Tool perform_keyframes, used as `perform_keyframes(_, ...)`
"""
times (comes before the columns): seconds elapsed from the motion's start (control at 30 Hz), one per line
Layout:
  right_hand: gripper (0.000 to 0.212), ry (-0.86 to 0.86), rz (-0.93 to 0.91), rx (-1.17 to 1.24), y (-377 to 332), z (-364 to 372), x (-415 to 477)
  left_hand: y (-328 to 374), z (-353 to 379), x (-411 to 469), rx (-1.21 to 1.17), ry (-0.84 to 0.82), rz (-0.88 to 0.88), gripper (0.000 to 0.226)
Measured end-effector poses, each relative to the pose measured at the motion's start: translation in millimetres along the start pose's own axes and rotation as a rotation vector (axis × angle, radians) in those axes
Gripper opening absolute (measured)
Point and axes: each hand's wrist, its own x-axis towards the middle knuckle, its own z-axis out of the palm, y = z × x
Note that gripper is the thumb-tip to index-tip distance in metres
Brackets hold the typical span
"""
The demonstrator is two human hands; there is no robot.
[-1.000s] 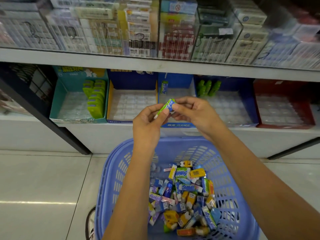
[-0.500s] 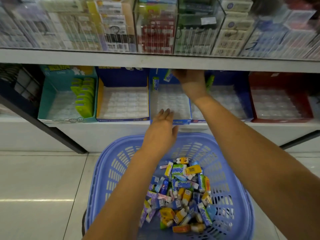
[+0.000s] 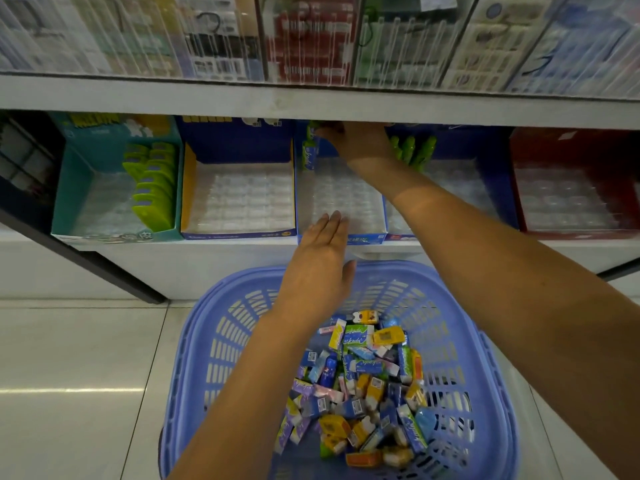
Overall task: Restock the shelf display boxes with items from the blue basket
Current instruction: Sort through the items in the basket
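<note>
The blue basket (image 3: 194, 341) sits on the floor below the shelf, holding several small colourful packets (image 3: 363, 382). My right hand (image 3: 356, 140) reaches deep into the back of the middle blue display box (image 3: 367, 239). Its fingertips pinch a green-and-blue packet (image 3: 313, 128) just under the upper shelf. Another such packet (image 3: 309, 155) stands at the box's back left corner. My left hand (image 3: 322, 258) hovers flat with straight fingers between the basket's far rim and the box's front edge, holding nothing.
Left of the middle box are a teal box (image 3: 76, 202) with yellow-green items (image 3: 152, 188) and a blue-and-yellow box (image 3: 239, 233) with a clear tray. To the right are a blue box with green items (image 3: 412, 150) and a red box (image 3: 571, 233). The upper shelf edge (image 3: 173, 95) overhangs.
My right hand carried the packet from in front of me into the back of the middle box. My left hand let go of it and opened flat near the box's front.
</note>
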Motion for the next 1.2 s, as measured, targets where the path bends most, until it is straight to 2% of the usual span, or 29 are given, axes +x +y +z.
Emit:
perform_keyframes(0.07, 0.033, -0.02, -0.021, -0.026, -2, 4, 1, -1, 0, 0, -0.009, 0.007, 0.006, 0.064)
perform_keyframes(0.2, 0.024, -0.087, -0.017, 0.09, -4, 4, 1, -2, 2, 1, -0.004, 0.009, 0.019, 0.065)
perform_keyframes(0.37, 0.029, -0.224, -0.053, -0.101, -2, -4, 7, -3, 5, 1, 0.005, 0.014, 0.02, 0.065)
perform_keyframes(0.53, 0.038, -0.356, 0.011, -0.027, -7, -22, -5, -1, 2, 1, -0.006, -0.007, 0.008, 0.064)
perform_keyframes(0.6, 0.039, -0.346, 0.023, -0.072, -12, -30, -16, 3, -3, -6, -0.147, 0.06, 0.011, 0.057)
perform_keyframes(0.67, 0.029, -0.198, 0.065, -0.076, -18, -39, -32, 5, -5, -17, -0.292, 0.251, 0.031, 0.04)
perform_keyframes(0.73, 0.02, -0.122, 0.137, 0.074, -21, -50, -62, 1, 2, -30, -0.335, 0.383, 0.034, 0.026)
perform_keyframes(0.77, 0.021, -0.153, 0.189, 0.192, -20, -56, -82, -4, 9, -36, -0.345, 0.36, 0.002, 0.028)
perform_keyframes(0.8, 0.025, -0.224, 0.226, 0.268, -18, -60, -106, -9, 20, -43, -0.346, 0.285, -0.055, 0.032)
perform_keyframes(0.87, 0.028, -0.423, 0.281, 0.238, -8, -58, -153, -20, 47, -56, -0.285, 0.07, -0.18, 0.033)
perform_keyframes(0.93, 0.028, -0.655, 0.348, 0.052, 8, -42, -194, -27, 80, -72, -0.178, -0.188, -0.249, 0.03)
perform_keyframes(1.03, 0.03, -0.946, 0.447, -0.185, 34, -4, -234, -27, 127, -104, -0.132, -0.593, -0.229, 0.026)
perform_keyframes(1.13, 0.016, -1.066, 0.452, -0.399, 57, 26, -259, -26, 155, -129, -0.118, -0.854, -0.24, 0.032)
perform_keyframes(1.2, 0.026, -1.094, 0.464, -0.441, 70, 37, -273, -27, 160, -131, -0.112, -0.927, -0.241, 0.042)
